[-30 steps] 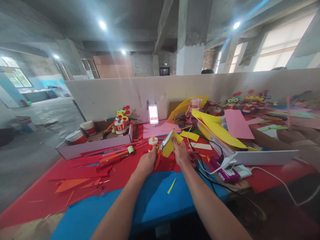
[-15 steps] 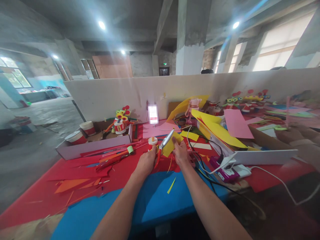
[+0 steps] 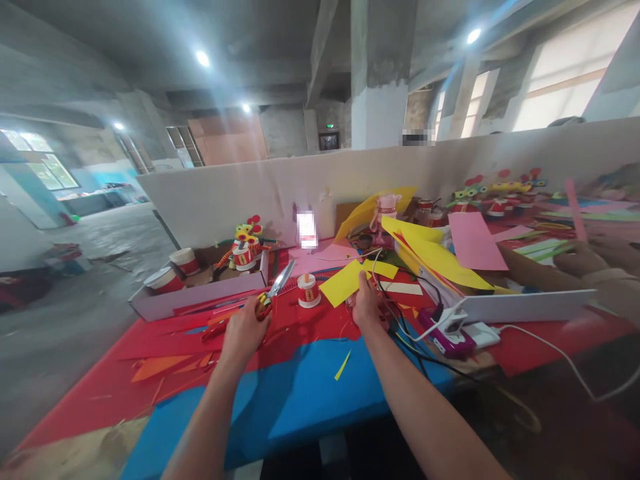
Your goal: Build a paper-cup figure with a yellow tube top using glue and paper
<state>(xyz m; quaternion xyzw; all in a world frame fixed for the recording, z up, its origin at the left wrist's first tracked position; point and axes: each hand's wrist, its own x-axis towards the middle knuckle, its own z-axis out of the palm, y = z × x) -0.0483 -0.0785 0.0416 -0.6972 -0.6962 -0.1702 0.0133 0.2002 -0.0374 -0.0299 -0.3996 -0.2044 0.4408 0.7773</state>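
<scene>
While the L hand [image 3: 247, 325] is curled round the handles of the scissors [image 3: 281, 279], blades pointing up & away, the R hand [image 3: 367, 303] is nearly closed, pinching the yellow paper piece [image 3: 340, 283] by its near R edge; some fingers hidden. Scissors & paper well apart, a red/white cup [image 3: 309, 293] standing upright btwn them on red paper. Nearer the body: blue sheet [image 3: 295, 383] w/ a thin yellow sliver [image 3: 343, 365] on top. Out L, open box [image 3: 200, 297] w/ cups & a cup figure [image 3: 245, 250]. Out R, purple power strip [image 3: 447, 337] w/ white plugs & cables, then white box [image 3: 530, 307] w/ yellow sheets [image 3: 440, 260]. Far R, co-worker's hand, blurred.
</scene>
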